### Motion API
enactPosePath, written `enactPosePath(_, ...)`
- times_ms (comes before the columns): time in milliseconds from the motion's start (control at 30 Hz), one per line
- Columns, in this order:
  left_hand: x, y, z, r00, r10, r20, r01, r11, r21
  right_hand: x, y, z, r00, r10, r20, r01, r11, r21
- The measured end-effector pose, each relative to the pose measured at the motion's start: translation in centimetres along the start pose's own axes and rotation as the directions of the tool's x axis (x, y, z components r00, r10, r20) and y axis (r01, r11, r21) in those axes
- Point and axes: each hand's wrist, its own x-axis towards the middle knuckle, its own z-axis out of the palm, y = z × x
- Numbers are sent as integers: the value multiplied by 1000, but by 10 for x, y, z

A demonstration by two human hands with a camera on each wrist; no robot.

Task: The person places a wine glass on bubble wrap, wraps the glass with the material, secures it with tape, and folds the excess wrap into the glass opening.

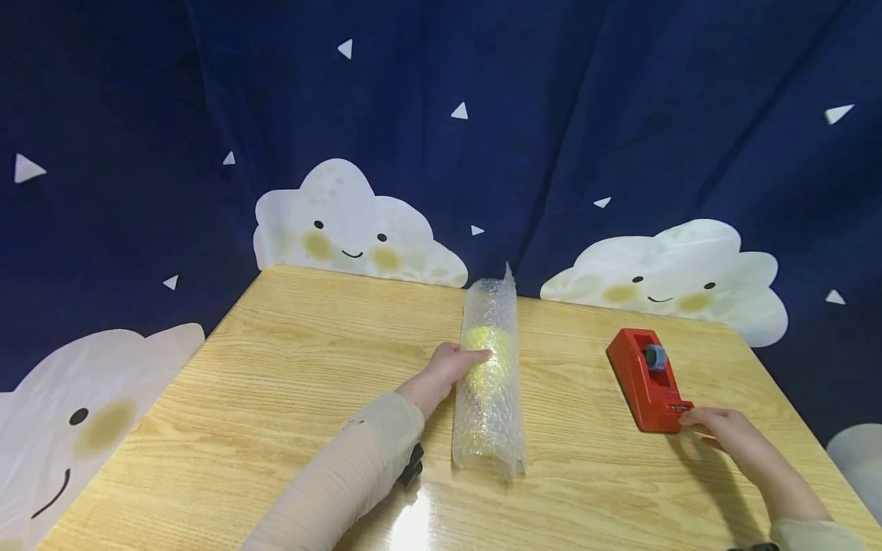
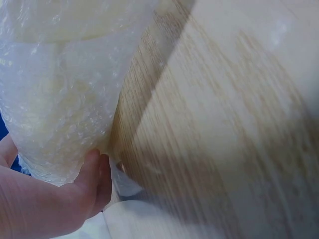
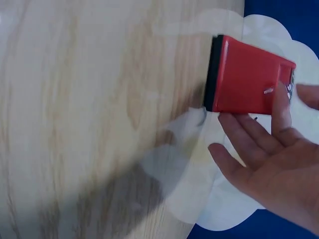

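A bundle in bubble wrap [image 1: 491, 413], with something yellow inside, lies lengthwise on the wooden table. My left hand [image 1: 451, 365] grips it from the left, thumb laid over the top. In the left wrist view, the fingers of my left hand [image 2: 65, 199] curl against the wrap's side. To the right stands a red tape dispenser [image 1: 637, 383] carrying a small blue-grey roll [image 1: 654, 357]. My right hand [image 1: 733, 440] is at the dispenser's near, cutter end. In the right wrist view, its index fingertip touches that end, the thumb stands apart, and the other fingers are spread.
The wooden table [image 1: 331, 329] ends at the back against a dark blue curtain [image 1: 413, 92] printed with clouds and white triangles. Bundle and dispenser lie well apart, with bare wood between them.
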Motion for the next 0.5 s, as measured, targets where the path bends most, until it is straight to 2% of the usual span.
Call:
enactPosePath(167, 0, 1, 0, 1000, 7, -6, -7, 1000, 6, 5, 3, -4, 999, -14, 45, 14, 1000, 5)
enactPosePath(300, 1, 1, 0, 1000, 3, -10, -3, 1000, 6, 6, 0, -2, 1000, 10, 25, -9, 999, -49)
enactPosePath(500, 3, 1, -1, 1000, 15, -2, -15, 1000, 11, 7, -6, -3, 999, 29, -15, -30, 997, -73)
